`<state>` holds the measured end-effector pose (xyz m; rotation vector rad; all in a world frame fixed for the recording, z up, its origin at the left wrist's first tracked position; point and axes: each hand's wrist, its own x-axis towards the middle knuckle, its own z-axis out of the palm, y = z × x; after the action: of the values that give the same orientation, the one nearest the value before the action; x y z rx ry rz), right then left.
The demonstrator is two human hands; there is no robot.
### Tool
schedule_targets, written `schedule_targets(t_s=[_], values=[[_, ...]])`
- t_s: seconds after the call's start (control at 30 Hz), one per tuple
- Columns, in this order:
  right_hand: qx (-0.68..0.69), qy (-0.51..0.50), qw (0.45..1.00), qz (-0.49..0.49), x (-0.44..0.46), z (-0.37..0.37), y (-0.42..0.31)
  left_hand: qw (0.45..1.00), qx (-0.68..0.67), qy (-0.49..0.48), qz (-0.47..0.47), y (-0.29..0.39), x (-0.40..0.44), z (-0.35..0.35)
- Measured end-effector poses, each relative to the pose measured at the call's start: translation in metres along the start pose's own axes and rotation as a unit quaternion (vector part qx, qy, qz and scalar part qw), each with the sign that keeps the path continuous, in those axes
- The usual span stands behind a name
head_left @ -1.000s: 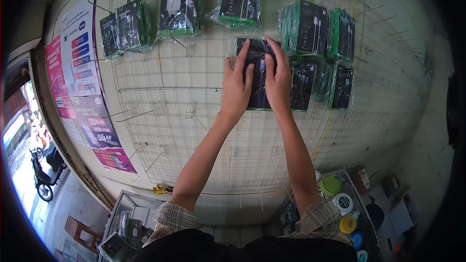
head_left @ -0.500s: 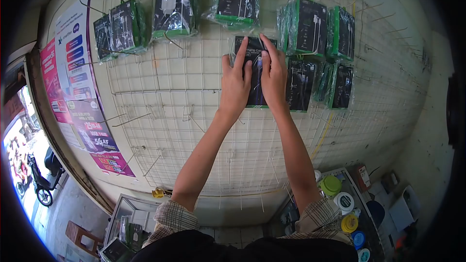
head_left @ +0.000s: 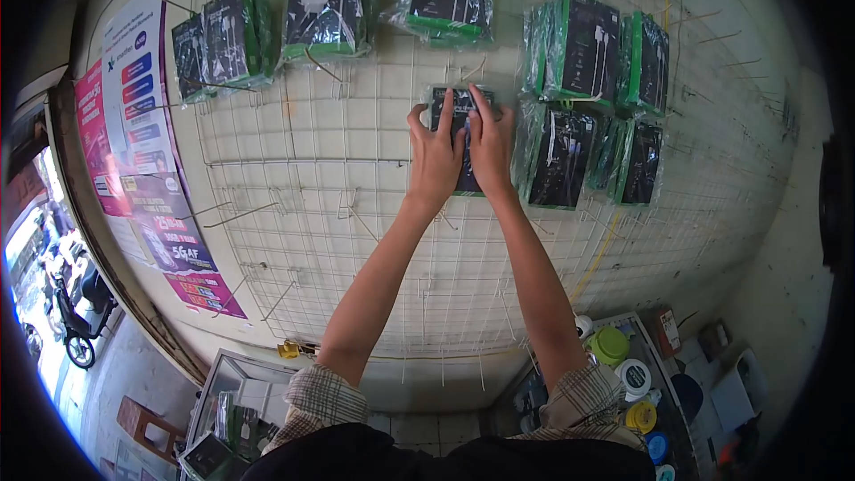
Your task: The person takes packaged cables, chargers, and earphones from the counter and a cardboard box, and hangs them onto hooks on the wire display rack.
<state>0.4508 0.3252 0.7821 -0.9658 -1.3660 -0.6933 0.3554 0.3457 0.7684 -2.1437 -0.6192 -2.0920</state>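
A black cable package [head_left: 468,180] in clear plastic is against the wire rack [head_left: 307,163], near its middle. My left hand [head_left: 435,156] wraps its left side, index finger up along the front. From the right, my right hand [head_left: 490,150] grips the same package, its fingertips near the top edge. The two hands nearly touch and cover much of the package front. Just to the right hangs another black package [head_left: 561,158] in plastic, and above it a green-edged stack [head_left: 590,52].
More packages [head_left: 328,2] hang along the rack's top. Bare wire hooks [head_left: 254,214] stick out at left. Posters [head_left: 147,125] cover the wall by a doorway with a motorbike [head_left: 78,312] outside. Below are a glass case with packages [head_left: 233,423] and a counter with round-lidded containers [head_left: 634,378].
The package and both hands sit slightly lower against the rack, and my right hand has come closer to my left. The neighbouring packages appear shifted to the right in view.
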Motion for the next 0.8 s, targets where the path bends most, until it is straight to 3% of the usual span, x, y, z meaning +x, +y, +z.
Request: schedule_targets(t_s=[0.1,0.23,0.3,0.33,0.53,0.63,0.7,0.77,0.8], values=[[0.018,-0.061,0.995,0.083,-0.002,0.015,0.01,0.998,0.029,-0.035,-0.033,-0.017,-0.005,0.013],[-0.052,-0.008,0.998,0.031,-0.01,0.034,0.024,0.994,0.024,-0.072,-0.078,-0.025,-0.009,0.022],[-0.201,-0.004,0.979,0.019,-0.015,0.033,0.02,0.995,0.04,-0.065,-0.064,-0.027,-0.011,0.023],[-0.199,-0.01,0.98,0.021,-0.017,0.032,0.019,0.994,0.043,-0.068,-0.07,-0.027,-0.012,0.023],[-0.069,-0.033,0.997,0.022,-0.022,-0.003,-0.005,0.996,0.077,-0.038,-0.022,0.0,-0.025,-0.018],[0.01,-0.034,0.999,0.015,-0.064,-0.063,-0.073,0.996,-0.075,-0.03,-0.044,0.038,-0.057,-0.095],[0.078,-0.081,0.993,-0.022,-0.13,-0.092,-0.1,0.996,-0.051,-0.036,-0.063,0.059,-0.107,-0.157],[0.274,-0.162,0.947,-0.042,-0.21,-0.102,-0.13,0.998,-0.037,0.028,-0.05,0.051,-0.194,-0.2],[0.276,-0.306,0.911,-0.013,-0.244,-0.108,-0.145,0.997,0.001,0.032,-0.074,0.048,-0.236,-0.22]])
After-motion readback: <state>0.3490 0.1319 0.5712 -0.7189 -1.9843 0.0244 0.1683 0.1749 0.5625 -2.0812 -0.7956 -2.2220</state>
